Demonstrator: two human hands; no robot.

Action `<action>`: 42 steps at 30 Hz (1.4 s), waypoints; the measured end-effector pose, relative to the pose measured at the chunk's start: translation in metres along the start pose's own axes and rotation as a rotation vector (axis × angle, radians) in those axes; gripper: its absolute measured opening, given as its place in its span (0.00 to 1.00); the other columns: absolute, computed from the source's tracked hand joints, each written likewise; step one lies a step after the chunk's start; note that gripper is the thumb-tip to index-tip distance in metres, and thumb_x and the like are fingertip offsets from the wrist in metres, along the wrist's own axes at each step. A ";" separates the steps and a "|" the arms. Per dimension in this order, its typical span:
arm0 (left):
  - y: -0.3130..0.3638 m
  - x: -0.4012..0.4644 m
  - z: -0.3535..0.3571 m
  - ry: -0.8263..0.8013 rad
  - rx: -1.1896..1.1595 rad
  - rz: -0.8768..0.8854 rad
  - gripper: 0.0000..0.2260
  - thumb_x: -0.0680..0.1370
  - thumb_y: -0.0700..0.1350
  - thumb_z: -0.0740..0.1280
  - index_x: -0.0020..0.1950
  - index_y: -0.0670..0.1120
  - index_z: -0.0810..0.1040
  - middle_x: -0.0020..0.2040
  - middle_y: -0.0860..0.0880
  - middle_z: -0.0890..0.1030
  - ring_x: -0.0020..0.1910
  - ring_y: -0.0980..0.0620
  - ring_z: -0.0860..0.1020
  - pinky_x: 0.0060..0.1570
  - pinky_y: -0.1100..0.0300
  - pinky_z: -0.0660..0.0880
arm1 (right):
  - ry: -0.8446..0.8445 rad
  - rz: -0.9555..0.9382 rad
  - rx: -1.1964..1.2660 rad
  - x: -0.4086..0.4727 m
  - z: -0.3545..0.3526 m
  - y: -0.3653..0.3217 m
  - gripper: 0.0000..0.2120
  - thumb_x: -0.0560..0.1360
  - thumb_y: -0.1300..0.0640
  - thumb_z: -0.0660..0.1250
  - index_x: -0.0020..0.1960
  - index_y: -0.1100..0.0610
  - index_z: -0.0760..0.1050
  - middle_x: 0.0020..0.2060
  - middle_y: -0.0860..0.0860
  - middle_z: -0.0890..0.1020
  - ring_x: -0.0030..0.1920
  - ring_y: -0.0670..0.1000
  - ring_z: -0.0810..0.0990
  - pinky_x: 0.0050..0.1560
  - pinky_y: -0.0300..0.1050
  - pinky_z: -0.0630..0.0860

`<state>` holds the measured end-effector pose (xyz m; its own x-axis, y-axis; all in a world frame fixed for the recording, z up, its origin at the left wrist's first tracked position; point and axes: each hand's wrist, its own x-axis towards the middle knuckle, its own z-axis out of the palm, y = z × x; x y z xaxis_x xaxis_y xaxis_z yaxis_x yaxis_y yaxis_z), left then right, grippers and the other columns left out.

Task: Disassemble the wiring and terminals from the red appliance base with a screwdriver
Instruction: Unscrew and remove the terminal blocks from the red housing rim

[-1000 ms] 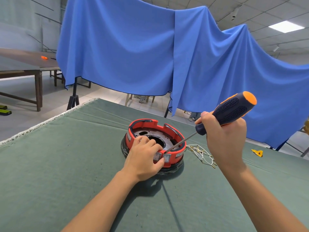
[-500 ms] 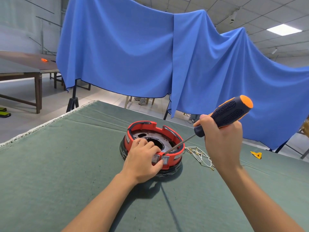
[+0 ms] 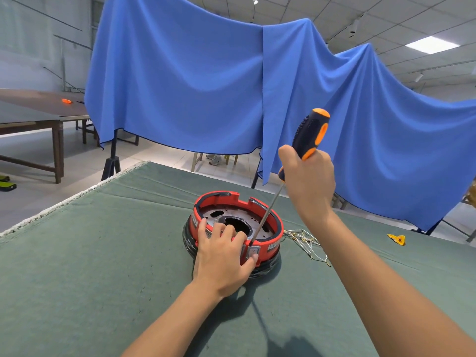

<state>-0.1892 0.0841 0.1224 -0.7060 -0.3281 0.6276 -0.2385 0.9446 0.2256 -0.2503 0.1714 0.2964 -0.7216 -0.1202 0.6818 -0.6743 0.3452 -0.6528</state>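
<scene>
The round red appliance base [image 3: 273,222] with a black bottom ring sits on the green table cloth [image 3: 90,266]. My left hand [image 3: 221,256] grips its near rim, thumb beside a small grey switch on the outer wall. My right hand [image 3: 306,181] holds a screwdriver [image 3: 310,132] with a black and orange handle, now steeply upright. Its thin shaft runs down into the base, and the tip meets the inner rim just above the switch. A tangle of pale loose wires [image 3: 306,240] lies on the cloth right of the base.
A small yellow piece [image 3: 396,239] lies at the table's far right. The frayed table edge [image 3: 72,197] runs along the left. A blue cloth [image 3: 206,86] hangs behind the table, and a wooden table [image 3: 38,117] stands on the floor at far left.
My right hand has risen and tilted the screwdriver from a low slant to nearly upright, the tip staying at the rim by the switch. My left hand keeps its hold on the base.
</scene>
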 end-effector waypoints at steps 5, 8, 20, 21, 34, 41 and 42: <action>-0.002 0.001 0.000 0.000 -0.014 0.021 0.19 0.71 0.64 0.58 0.48 0.53 0.78 0.45 0.53 0.77 0.52 0.49 0.74 0.71 0.42 0.53 | -0.014 0.130 -0.041 0.025 0.014 0.012 0.18 0.61 0.42 0.56 0.30 0.58 0.68 0.32 0.58 0.81 0.31 0.54 0.73 0.34 0.43 0.69; -0.004 0.001 0.000 0.018 -0.057 0.042 0.17 0.71 0.63 0.59 0.46 0.52 0.78 0.43 0.54 0.76 0.50 0.50 0.75 0.71 0.42 0.55 | -0.039 0.165 -0.080 0.037 0.026 0.017 0.16 0.62 0.41 0.57 0.28 0.55 0.64 0.28 0.53 0.78 0.30 0.55 0.72 0.33 0.43 0.68; -0.006 0.001 0.001 0.027 -0.103 0.045 0.17 0.74 0.64 0.57 0.48 0.54 0.77 0.45 0.55 0.76 0.51 0.52 0.73 0.72 0.47 0.53 | -0.116 0.127 -0.097 0.049 0.051 0.021 0.16 0.66 0.45 0.63 0.30 0.56 0.64 0.26 0.50 0.71 0.29 0.53 0.69 0.31 0.41 0.66; -0.006 0.001 0.002 0.039 -0.108 0.045 0.17 0.74 0.63 0.58 0.48 0.53 0.77 0.44 0.55 0.76 0.51 0.52 0.74 0.72 0.47 0.54 | -0.105 0.124 -0.055 0.047 0.045 0.022 0.16 0.64 0.44 0.62 0.30 0.58 0.66 0.26 0.51 0.73 0.29 0.53 0.70 0.32 0.43 0.68; -0.006 0.002 0.002 0.081 -0.118 0.058 0.15 0.72 0.59 0.60 0.47 0.52 0.80 0.42 0.54 0.78 0.46 0.50 0.76 0.67 0.48 0.61 | 0.171 -0.028 0.244 0.002 -0.019 0.037 0.19 0.62 0.53 0.60 0.31 0.72 0.71 0.17 0.47 0.72 0.21 0.45 0.68 0.23 0.36 0.67; -0.005 0.001 0.001 0.080 -0.122 0.048 0.15 0.72 0.59 0.59 0.46 0.52 0.80 0.41 0.54 0.77 0.45 0.50 0.75 0.67 0.48 0.61 | 0.201 -0.064 0.279 -0.009 -0.019 0.040 0.17 0.62 0.52 0.60 0.26 0.66 0.70 0.17 0.47 0.72 0.22 0.48 0.68 0.25 0.38 0.67; -0.005 0.001 0.001 0.080 -0.123 0.047 0.15 0.73 0.59 0.59 0.46 0.52 0.80 0.41 0.54 0.77 0.45 0.50 0.75 0.66 0.48 0.62 | 0.198 -0.076 0.280 -0.010 -0.018 0.040 0.17 0.61 0.50 0.60 0.26 0.65 0.69 0.17 0.47 0.72 0.22 0.48 0.68 0.25 0.39 0.67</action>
<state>-0.1895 0.0790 0.1215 -0.6578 -0.2876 0.6961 -0.1196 0.9524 0.2805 -0.2671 0.2032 0.2695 -0.6415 0.0569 0.7650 -0.7618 0.0704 -0.6440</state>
